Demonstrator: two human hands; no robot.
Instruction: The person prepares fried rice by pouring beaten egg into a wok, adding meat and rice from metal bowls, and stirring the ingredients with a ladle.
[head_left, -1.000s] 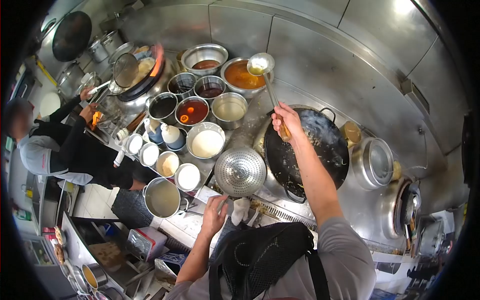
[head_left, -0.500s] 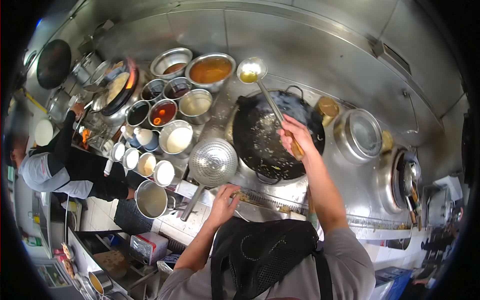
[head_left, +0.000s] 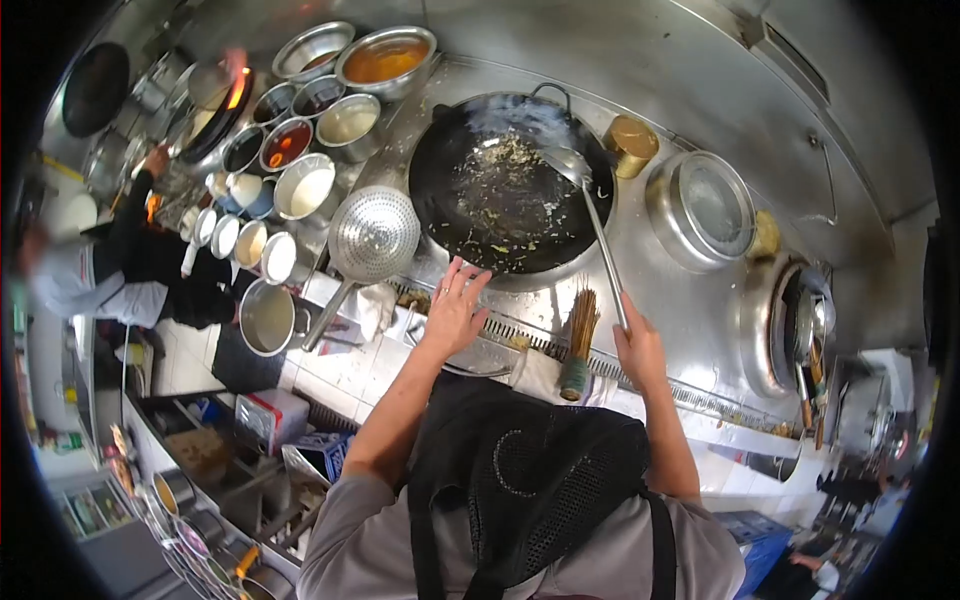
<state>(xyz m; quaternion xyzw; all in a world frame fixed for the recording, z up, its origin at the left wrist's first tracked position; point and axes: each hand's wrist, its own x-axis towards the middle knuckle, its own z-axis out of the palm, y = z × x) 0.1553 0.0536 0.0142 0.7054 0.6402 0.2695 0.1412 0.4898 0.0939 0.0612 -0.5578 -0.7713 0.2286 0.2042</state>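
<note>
My right hand [head_left: 640, 345] grips the handle of a long metal ladle [head_left: 566, 165], whose bowl hangs over the right part of a big black wok [head_left: 450, 200]. Small pale bits, perhaps chopped garlic, lie scattered across the wok, thickest toward its far side, with steam above them. My left hand [head_left: 458, 308] reaches out with fingers stretched, holding nothing, close to the wok's front rim; whether it touches the rim I cannot tell. Left of the wok rests a perforated strainer [head_left: 375, 235], handle pointing toward me. A bamboo wok brush [head_left: 580, 345] stands between my hands.
Several bowls of sauces and seasonings stand to the left, including an orange liquid bowl [head_left: 385, 62] and a metal pot [head_left: 267, 317]. A lidded steel pot [head_left: 702, 210] and a tin can [head_left: 631, 145] are on the right. Another person [head_left: 120, 270] works at a flaming stove.
The ladle has swung from beyond the wok's far left edge down into the wok area, and its yellow liquid no longer shows. My left hand has moved closer to the wok. The view has shifted.
</note>
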